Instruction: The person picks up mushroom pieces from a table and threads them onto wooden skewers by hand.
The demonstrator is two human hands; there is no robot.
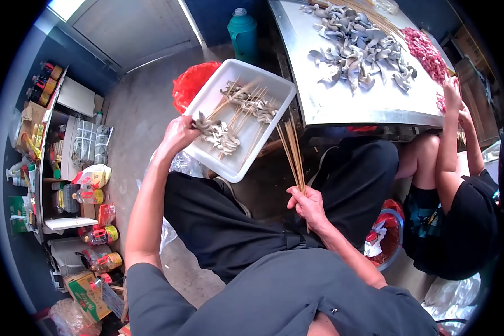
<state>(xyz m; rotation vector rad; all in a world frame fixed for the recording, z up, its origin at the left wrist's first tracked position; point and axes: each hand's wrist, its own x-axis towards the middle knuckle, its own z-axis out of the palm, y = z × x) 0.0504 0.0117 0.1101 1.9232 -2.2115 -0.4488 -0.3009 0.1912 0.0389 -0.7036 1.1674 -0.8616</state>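
Note:
My left hand (pixel 183 132) is at the left edge of a white plastic tray (pixel 208 84), its fingers closed on a skewer threaded with grey mushroom pieces (pixel 200 122). Inside the tray lie several more skewers (pixel 261 112) of grey and pale pieces, their thin sticks pointing various ways. Over my lap, my right hand (pixel 309 206) is wrapped round a bundle of bare wooden sticks (pixel 294 157) that fan out upward, right of the tray.
A metal-edged table (pixel 313 101) at upper right bears loose grey mushrooms (pixel 358 50) and red meat (pixel 425 53). Beside it sits a co-worker (pixel 459 224), hands at the meat. A red bag (pixel 193 84), teal flask (pixel 242 36), lined bucket (pixel 395 235) and crowded shelves (pixel 67 224) stand around.

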